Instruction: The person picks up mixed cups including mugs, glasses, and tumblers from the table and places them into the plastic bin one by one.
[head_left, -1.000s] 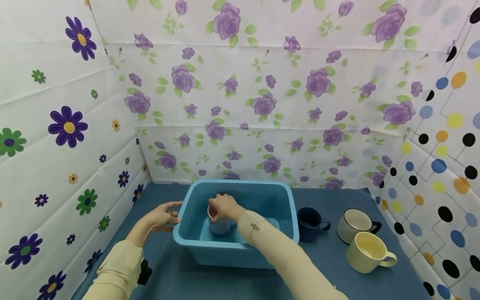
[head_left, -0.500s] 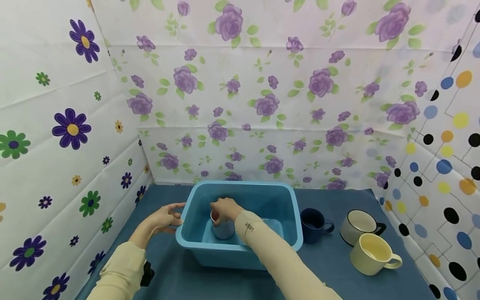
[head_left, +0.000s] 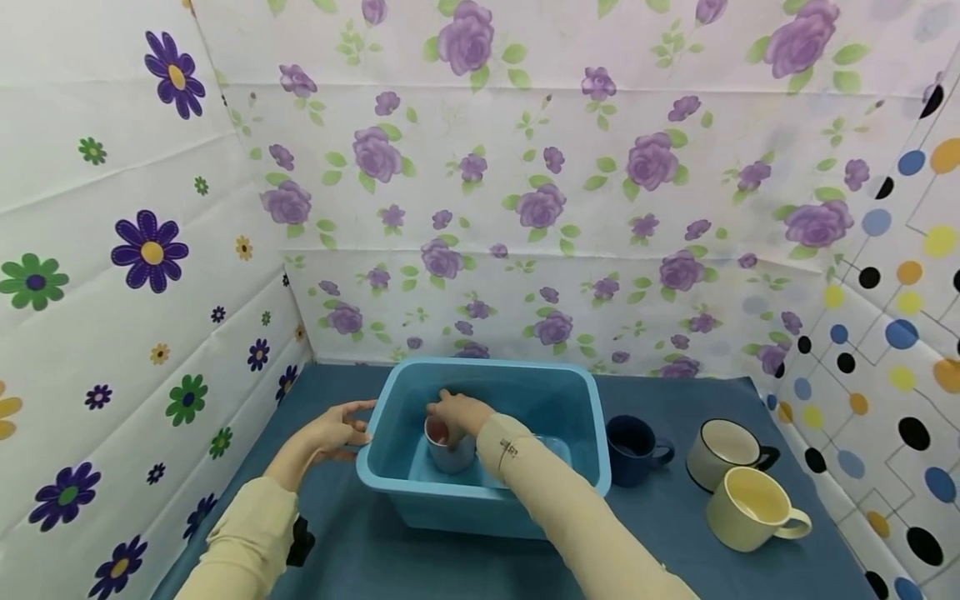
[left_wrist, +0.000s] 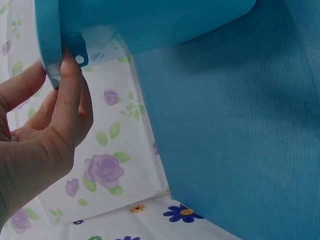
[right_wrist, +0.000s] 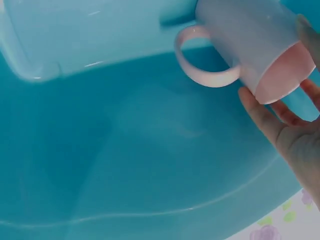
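Note:
In the head view, a light blue basin [head_left: 487, 506] stands on the dark blue cloth. My left hand [head_left: 334, 433] pinches its left rim; in the left wrist view, the thumb and fingers lie on opposite sides of that rim. Inside the basin, my right hand [head_left: 461, 414] holds a pale pink mug [head_left: 450, 460] by its top edge. The right wrist view shows the mug's open mouth and round handle [right_wrist: 210, 78], with the thumb on one side of the mouth and fingertips at the other. A glossy clear piece [head_left: 553, 450] lies on the basin floor.
Right of the basin stand a navy mug [head_left: 628, 458], a cream mug with a black rim and handle [head_left: 708, 462] and a pale yellow mug [head_left: 735, 521]. Flowered sheets [head_left: 525, 292] rise behind and at the left; a dotted sheet [head_left: 885, 400] hangs at the right.
The head view has shifted slightly. My right hand has risen a little at the pink mug, showing more of its mouth. The left hand stays at the basin rim.

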